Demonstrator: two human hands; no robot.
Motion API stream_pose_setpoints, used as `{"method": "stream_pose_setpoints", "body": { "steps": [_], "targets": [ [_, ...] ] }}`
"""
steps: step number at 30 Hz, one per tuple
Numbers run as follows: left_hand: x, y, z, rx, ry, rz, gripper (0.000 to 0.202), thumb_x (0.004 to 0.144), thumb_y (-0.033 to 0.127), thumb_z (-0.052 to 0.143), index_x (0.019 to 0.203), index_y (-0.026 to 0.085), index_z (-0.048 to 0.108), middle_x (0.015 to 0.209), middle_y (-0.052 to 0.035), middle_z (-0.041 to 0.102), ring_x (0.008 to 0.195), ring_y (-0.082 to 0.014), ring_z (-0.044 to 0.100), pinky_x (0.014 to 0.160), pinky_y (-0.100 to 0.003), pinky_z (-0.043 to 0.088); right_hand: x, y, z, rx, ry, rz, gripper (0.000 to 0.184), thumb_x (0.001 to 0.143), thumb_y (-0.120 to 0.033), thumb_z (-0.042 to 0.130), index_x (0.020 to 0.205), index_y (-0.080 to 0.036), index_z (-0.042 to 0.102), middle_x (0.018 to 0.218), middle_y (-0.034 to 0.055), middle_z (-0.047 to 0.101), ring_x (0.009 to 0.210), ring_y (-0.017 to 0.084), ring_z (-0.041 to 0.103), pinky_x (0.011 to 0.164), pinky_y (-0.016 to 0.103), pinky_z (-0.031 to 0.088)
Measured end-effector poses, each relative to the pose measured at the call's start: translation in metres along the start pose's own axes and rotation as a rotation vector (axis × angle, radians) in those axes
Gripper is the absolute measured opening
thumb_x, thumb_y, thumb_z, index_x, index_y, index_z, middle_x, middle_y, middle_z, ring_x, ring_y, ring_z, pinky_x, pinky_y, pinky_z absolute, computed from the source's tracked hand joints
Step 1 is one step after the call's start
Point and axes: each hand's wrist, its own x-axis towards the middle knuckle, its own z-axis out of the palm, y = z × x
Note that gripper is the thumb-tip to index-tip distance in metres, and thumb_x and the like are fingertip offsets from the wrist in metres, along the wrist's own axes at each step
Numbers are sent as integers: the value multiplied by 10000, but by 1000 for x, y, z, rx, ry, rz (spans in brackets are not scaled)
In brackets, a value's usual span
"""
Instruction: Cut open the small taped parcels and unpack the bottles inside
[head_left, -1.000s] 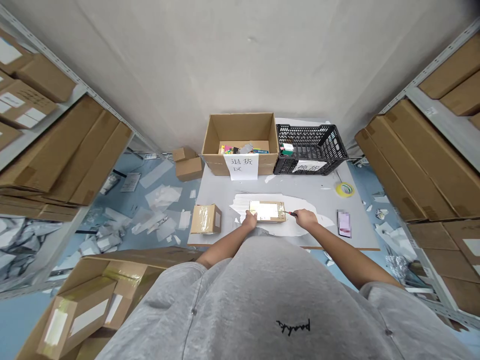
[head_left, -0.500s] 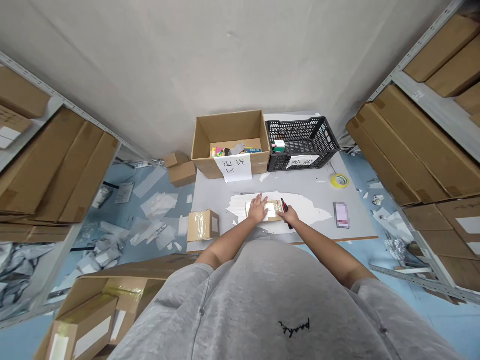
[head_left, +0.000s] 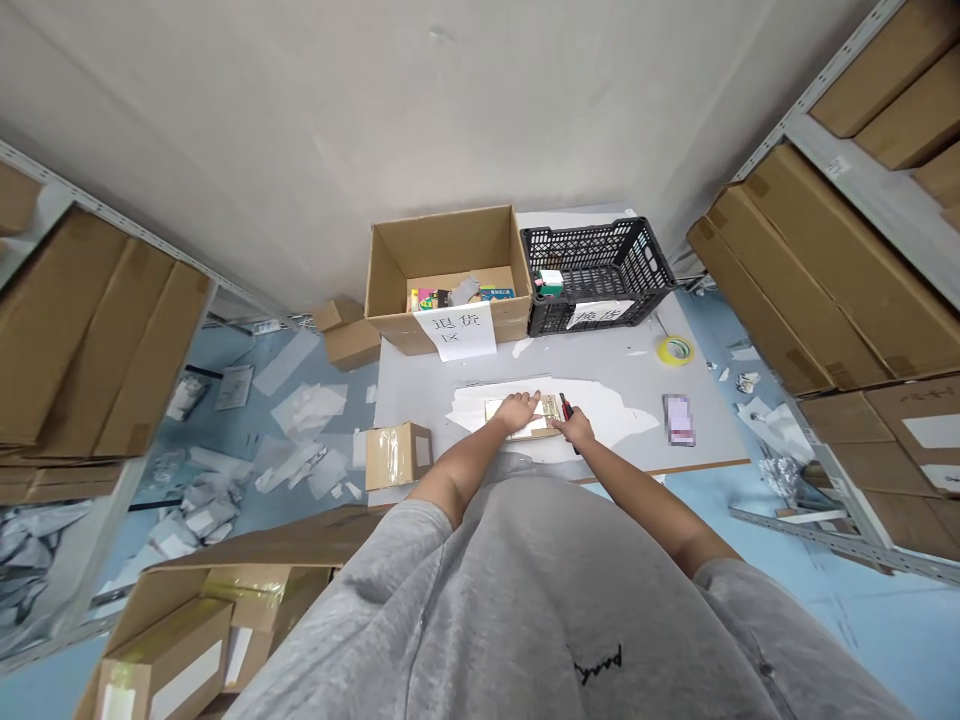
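Note:
A small cardboard box [head_left: 550,408] with a white label and shiny tape lies flat in front of me on white paper [head_left: 611,412]. My left hand [head_left: 517,411] is on its left part, fingers drawn together over the label; whether they pinch the label itself is too small to see. At the box's right end, my right hand [head_left: 576,428] is closed around a red and black box cutter [head_left: 565,406], which points away from me. The right fingertips reach the box's edge.
A taped carton [head_left: 397,455] stands at left on the table [head_left: 705,435]. Behind are an open cardboard box [head_left: 450,325] with goods and a black crate [head_left: 600,315]. Yellow tape [head_left: 674,350] and a phone [head_left: 679,420] lie right. Paper scraps litter the floor; shelves flank both sides.
My left hand has gone from lying spread on the small box to having its fingers drawn together over the label. The right hand keeps the box cutter. The view has shifted slightly.

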Motion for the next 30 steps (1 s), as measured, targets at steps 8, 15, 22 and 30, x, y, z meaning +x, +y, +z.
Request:
{"method": "stream_pose_setpoints", "body": {
  "steps": [8, 15, 22, 30],
  "targets": [
    [7, 0, -12, -6, -87, 20, 725, 1023, 500, 489, 1615, 117, 320, 1571, -289, 415, 1518, -418, 332, 1258, -561, 219, -5, -1, 2, -62, 17, 2, 514, 880, -552, 723, 1202, -204, 527, 1156, 124, 725, 889, 223, 750, 681, 282, 552],
    [-2, 17, 11, 121, 89, 209, 747, 980, 378, 524, 1651, 167, 274, 1730, -143, 211, 1596, -345, 190, 1301, -516, 116, -13, -6, -2, 129, 20, 63, 470, 884, -423, 772, 1195, -182, 517, 1056, 126, 721, 607, 151, 694, 491, 240, 549],
    [12, 20, 23, 492, 188, 218, 603, 1067, 352, 373, 1603, 77, 356, 1611, -255, 419, 1404, -354, 509, 1146, -491, 401, -47, -2, -4, 553, -76, 115, 185, 1088, -327, 417, 1184, -186, 488, 586, -34, 603, 457, 168, 662, 494, 258, 581],
    [22, 15, 19, 485, 167, 231, 584, 1084, 386, 376, 1578, 75, 393, 1397, -260, 605, 1195, -327, 646, 981, -433, 502, -61, -21, 16, 626, -162, 142, 312, 1109, -410, 336, 1272, -173, 456, 543, -29, 605, 454, 217, 677, 487, 299, 577]
  ]
}}
